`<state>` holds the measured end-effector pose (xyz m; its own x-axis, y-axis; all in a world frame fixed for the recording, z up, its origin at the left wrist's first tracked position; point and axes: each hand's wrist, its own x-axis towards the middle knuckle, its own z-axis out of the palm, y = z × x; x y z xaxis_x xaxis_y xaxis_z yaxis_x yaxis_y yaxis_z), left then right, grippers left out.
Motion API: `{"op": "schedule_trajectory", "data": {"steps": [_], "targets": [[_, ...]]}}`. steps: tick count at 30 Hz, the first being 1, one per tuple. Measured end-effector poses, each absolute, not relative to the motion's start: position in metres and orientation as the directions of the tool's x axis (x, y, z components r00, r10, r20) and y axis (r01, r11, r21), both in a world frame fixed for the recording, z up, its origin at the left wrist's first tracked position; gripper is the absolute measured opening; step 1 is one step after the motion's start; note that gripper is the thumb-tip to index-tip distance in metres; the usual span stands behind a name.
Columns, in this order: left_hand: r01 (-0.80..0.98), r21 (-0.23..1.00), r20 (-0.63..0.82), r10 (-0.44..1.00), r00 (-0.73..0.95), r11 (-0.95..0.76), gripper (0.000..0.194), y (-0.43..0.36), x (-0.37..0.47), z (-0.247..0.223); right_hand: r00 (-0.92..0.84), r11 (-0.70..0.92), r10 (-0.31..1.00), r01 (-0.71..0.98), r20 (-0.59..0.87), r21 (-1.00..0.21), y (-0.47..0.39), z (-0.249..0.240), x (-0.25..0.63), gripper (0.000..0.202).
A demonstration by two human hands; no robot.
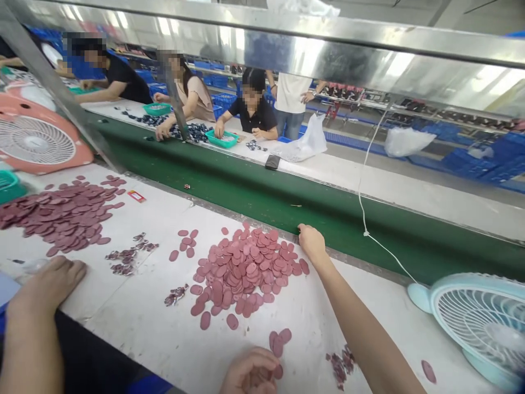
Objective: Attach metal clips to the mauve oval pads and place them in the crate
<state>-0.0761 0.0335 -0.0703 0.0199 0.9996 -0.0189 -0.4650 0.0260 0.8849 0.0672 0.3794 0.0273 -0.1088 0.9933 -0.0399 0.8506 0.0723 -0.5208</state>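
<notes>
At the bottom edge my left hand (251,373) is curled, its fingers bent inward. An oval dark-pink piece (278,372) shows at its fingertips; whether it is held or lies on the table I cannot tell. My right arm stretches across the table, and my right hand (312,242) is closed at the edge of the green belt (229,189), its fingertips mostly hidden. Just left of it lies a large heap of oval dark-pink pieces (246,262). A few loose ovals (279,343) sit between the heap and my left hand. Small shiny bits (341,365) lie near my right forearm.
A co-worker's hand (51,284) rests at the left, near a second heap (65,210) and an orange fan (41,137). A light-blue fan (484,328) stands at the right. Across the belt, people work by green baskets (222,140). A white cord (363,208) hangs over the belt.
</notes>
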Motion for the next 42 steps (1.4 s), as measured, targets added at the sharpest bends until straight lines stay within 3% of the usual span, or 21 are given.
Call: {"op": "schedule_trajectory", "data": {"steps": [6, 13, 19, 23, 28, 35, 42], "targets": [[-0.47, 0.881, -0.026, 0.997, 0.074, 0.058, 0.021, 0.031, -0.081, -0.062, -0.076, 0.058, 0.997, 0.846, -0.013, -0.53, 0.344, 0.031, 0.119, 0.031], [-0.442, 0.881, -0.151, 0.985, 0.082, 0.172, 0.019, 0.029, -0.089, -0.045, -0.151, 0.057, 0.982, 0.806, -0.112, -0.589, 0.216, 0.017, 0.191, 0.011], [-0.35, 0.925, -0.136, 0.989, 0.067, 0.15, 0.019, 0.029, -0.093, -0.043, -0.012, 0.097, 0.988, 0.823, 0.153, -0.559, 0.118, -0.005, 0.202, 0.029], [-0.327, 0.937, -0.117, 0.993, 0.03, 0.12, 0.018, 0.029, -0.093, -0.042, -0.123, 0.214, 0.972, 0.814, 0.199, -0.54, 0.055, -0.021, 0.189, 0.031], [-0.296, 0.948, -0.125, 0.992, -0.015, 0.115, 0.018, 0.028, -0.092, -0.043, -0.271, 0.327, 0.945, 0.821, 0.186, -0.467, 0.016, -0.03, 0.184, 0.054], [-0.253, 0.96, -0.144, 0.988, -0.064, 0.124, 0.014, 0.027, -0.09, -0.04, -0.152, 0.286, 0.956, 0.661, 0.249, -0.694, 0.038, -0.034, 0.204, 0.046], [-0.232, 0.959, -0.187, 0.977, -0.099, 0.161, 0.018, 0.026, -0.09, -0.037, -0.001, 0.158, 0.984, 0.438, 0.176, -0.885, 0.05, -0.018, 0.209, 0.027]]}}
